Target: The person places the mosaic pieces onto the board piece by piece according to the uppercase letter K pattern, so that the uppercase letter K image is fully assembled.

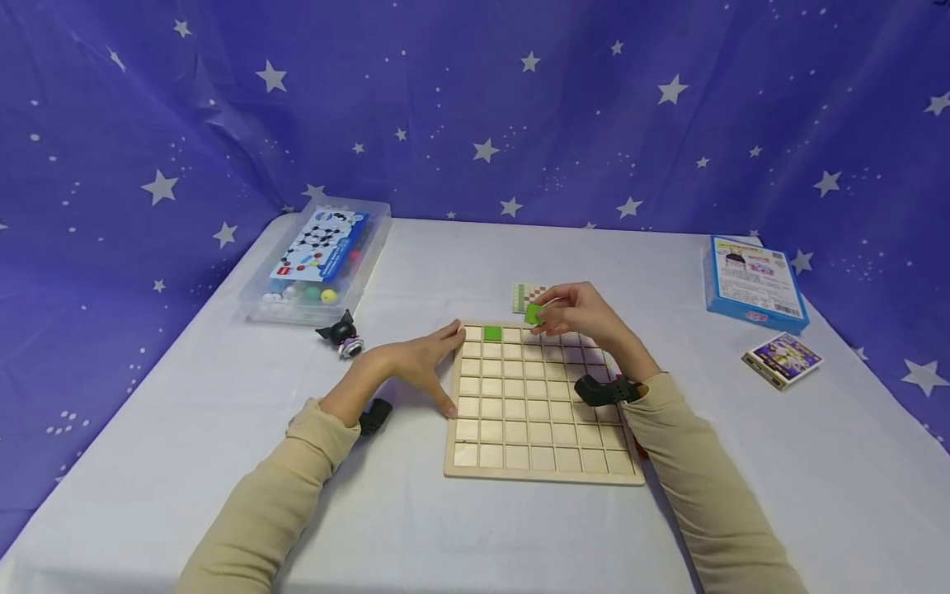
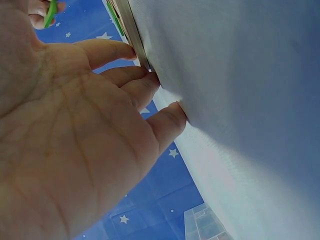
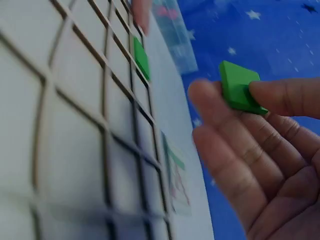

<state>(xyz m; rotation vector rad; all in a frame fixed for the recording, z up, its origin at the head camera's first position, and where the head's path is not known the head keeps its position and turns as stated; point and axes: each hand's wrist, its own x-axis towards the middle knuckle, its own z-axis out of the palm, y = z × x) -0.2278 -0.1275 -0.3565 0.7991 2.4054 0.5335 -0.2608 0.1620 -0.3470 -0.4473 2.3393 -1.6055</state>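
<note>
A wooden grid board [image 1: 515, 407] of square cells lies on the white table. One green square tile [image 1: 493, 333] sits in a cell of its far row, near the left corner. My right hand [image 1: 582, 315] pinches a second green tile [image 3: 239, 86] between thumb and fingers, held above the board's far edge. My left hand [image 1: 419, 365] spreads along the board's left edge, its fingertips [image 2: 129, 52] touching the side and the table. Just beyond the far edge lies a small pattern card [image 1: 524, 295], partly hidden by the right hand.
A clear plastic case [image 1: 317, 260] with coloured balls stands at the back left, a small black figurine [image 1: 343, 334] before it. To the right are a blue box [image 1: 755, 283] and a small purple box [image 1: 783, 360]. Something red peeks out under the right forearm.
</note>
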